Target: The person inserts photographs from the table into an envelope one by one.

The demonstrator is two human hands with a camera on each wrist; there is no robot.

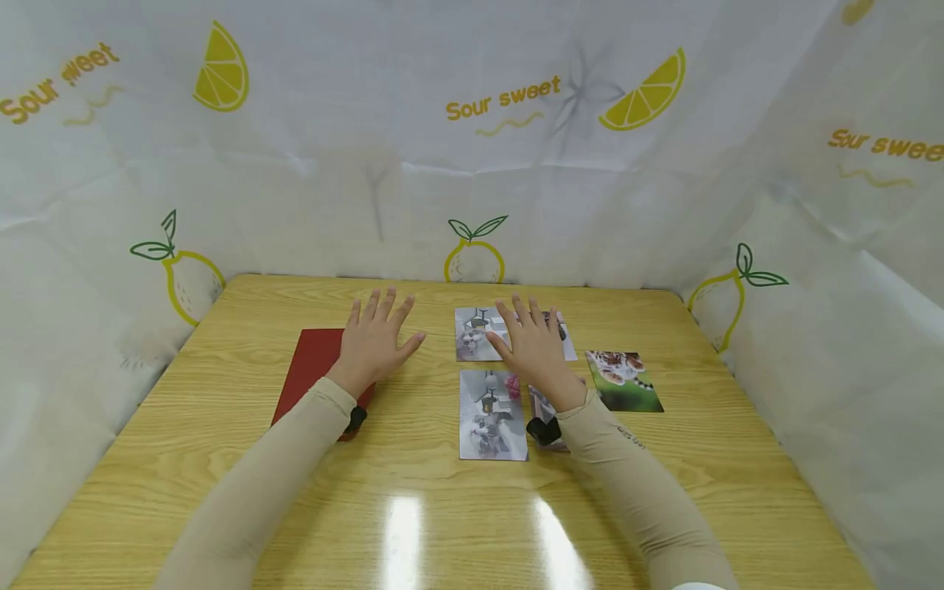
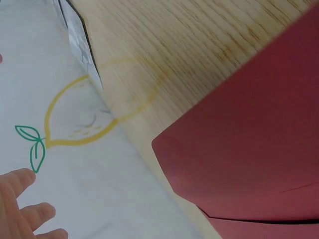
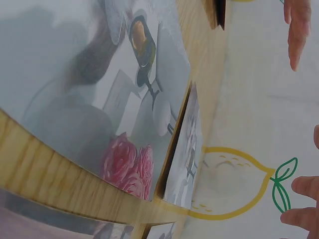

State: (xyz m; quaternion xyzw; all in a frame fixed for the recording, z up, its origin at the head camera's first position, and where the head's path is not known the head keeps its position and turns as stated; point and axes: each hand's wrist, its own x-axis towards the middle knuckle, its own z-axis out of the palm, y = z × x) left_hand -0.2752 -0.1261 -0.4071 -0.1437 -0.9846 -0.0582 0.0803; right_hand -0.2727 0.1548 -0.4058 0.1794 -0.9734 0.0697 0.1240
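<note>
My left hand [image 1: 374,340] is held with fingers spread over the right part of a flat red paper sleeve [image 1: 306,365], whose notched flap [image 2: 239,149] shows in the left wrist view. Nothing is in that hand. To the right, my right hand [image 1: 537,348] also spreads its fingers, empty, above several picture cards. Beneath and beside it lie a grey card with pink roses [image 1: 483,434], a similar card behind [image 1: 472,336], a back-right card [image 1: 570,348], and one partly covered by the wrist [image 1: 541,401]. A tiger card [image 1: 627,393] lies farther right.
The cards and the red sleeve lie on a wood-grain table [image 1: 413,475]. A white cloth with lemon prints [image 1: 332,205] hangs behind the table and along both sides. Each wrist carries a small black camera [image 1: 544,431].
</note>
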